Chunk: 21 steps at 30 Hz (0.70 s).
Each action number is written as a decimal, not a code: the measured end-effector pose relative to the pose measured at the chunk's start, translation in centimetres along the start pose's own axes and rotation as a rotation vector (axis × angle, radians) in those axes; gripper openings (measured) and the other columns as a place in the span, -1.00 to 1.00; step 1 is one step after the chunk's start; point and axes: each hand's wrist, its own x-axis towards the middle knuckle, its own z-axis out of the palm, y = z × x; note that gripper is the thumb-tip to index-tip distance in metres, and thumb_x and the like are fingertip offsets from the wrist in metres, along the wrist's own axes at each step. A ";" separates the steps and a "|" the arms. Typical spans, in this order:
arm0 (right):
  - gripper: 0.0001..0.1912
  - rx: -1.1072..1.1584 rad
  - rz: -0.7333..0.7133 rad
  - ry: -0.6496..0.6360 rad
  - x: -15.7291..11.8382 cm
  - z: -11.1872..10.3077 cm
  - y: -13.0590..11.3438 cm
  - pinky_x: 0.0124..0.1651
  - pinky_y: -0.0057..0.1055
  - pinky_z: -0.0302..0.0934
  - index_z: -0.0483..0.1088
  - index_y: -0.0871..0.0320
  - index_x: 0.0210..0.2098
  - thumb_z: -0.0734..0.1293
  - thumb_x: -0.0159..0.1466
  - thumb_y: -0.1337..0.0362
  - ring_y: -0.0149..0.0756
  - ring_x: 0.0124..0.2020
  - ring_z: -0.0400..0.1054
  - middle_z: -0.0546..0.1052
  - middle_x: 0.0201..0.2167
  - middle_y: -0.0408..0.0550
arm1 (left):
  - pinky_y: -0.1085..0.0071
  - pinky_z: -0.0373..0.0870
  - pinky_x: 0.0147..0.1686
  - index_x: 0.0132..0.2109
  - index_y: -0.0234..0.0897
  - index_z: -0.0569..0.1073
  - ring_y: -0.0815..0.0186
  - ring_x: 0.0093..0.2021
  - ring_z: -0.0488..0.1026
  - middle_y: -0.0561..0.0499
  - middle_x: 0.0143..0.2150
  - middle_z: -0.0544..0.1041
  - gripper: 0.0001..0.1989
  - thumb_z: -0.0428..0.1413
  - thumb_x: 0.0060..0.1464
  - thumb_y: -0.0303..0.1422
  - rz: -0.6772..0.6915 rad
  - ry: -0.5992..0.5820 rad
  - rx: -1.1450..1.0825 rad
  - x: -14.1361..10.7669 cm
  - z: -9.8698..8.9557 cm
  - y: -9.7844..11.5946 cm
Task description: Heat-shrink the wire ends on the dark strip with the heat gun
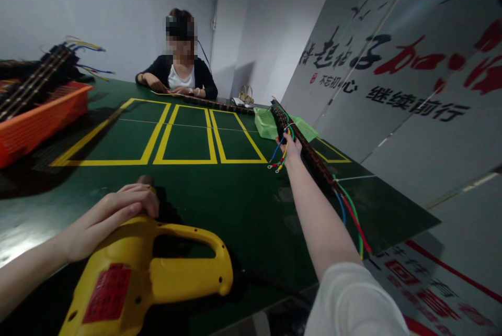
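My left hand point(117, 215) lies over the front of a yellow heat gun point(188, 278), its fingers curled around the body just behind the nozzle. A red label is stuck on the tool's side. Stretched out to the right, my right hand point(292, 146) closes on one end of a dark wrapped wire harness point(277, 116). Blue, red and yellow wires with ring terminals point(276, 166) hang out below my fingers. Another long harness point(314, 160) lies beside it, its blue, red and green wires point(351, 210) trailing over the table edge. Both rest across a light green basket point(265, 124).
An orange basket point(47, 119) piled with dark harnesses point(43, 77) stands at the left. Yellow taped rectangles point(184, 162) mark the green table point(235, 200). Across it sits a person point(180, 71) in a headset, hands at a harness point(219, 104). A lettered wall point(392, 74) flanks the right.
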 end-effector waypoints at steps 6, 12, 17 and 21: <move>-0.62 -0.137 0.084 0.000 2.0 0.2 0.3 -0.07 -0.17 0.31 0.28 0.17 0.03 0.26 0.28 0.13 -0.26 -0.08 0.34 0.38 0.00 0.00 | 0.41 0.08 0.04 -0.30 -0.18 0.43 0.27 -0.12 0.31 0.06 -0.27 0.48 -0.66 -0.22 0.23 -0.27 -0.008 0.014 0.002 0.0 0.0 0.2; -0.61 -0.323 0.211 -0.007 1.6 -0.2 0.2 -0.07 -0.17 0.31 0.28 0.17 0.04 0.26 0.28 0.12 -0.26 -0.08 0.34 0.38 0.00 0.00 | 0.41 0.10 0.02 -0.31 -0.19 0.44 0.26 -0.13 0.33 0.05 -0.28 0.50 -0.66 -0.20 0.22 -0.28 0.005 0.011 0.015 0.2 0.0 0.2; -0.60 -0.486 0.202 0.051 0.5 -1.0 0.3 -0.08 -0.17 0.31 0.28 0.17 0.04 0.26 0.28 0.10 -0.26 -0.08 0.35 0.39 -0.01 0.01 | 0.41 0.11 0.02 -0.30 -0.19 0.45 0.27 -0.12 0.35 0.06 -0.25 0.50 -0.65 -0.20 0.24 -0.27 0.011 0.021 0.010 0.1 -0.1 0.0; -0.59 -0.640 0.101 0.091 -0.3 -1.8 1.1 -0.08 -0.16 0.31 0.28 0.17 0.04 0.26 0.28 0.10 -0.25 -0.08 0.34 0.39 -0.01 0.01 | 0.42 0.10 0.04 -0.29 -0.19 0.46 0.27 -0.09 0.35 0.05 -0.23 0.51 -0.65 -0.20 0.24 -0.26 0.019 0.022 0.002 0.1 0.0 -0.1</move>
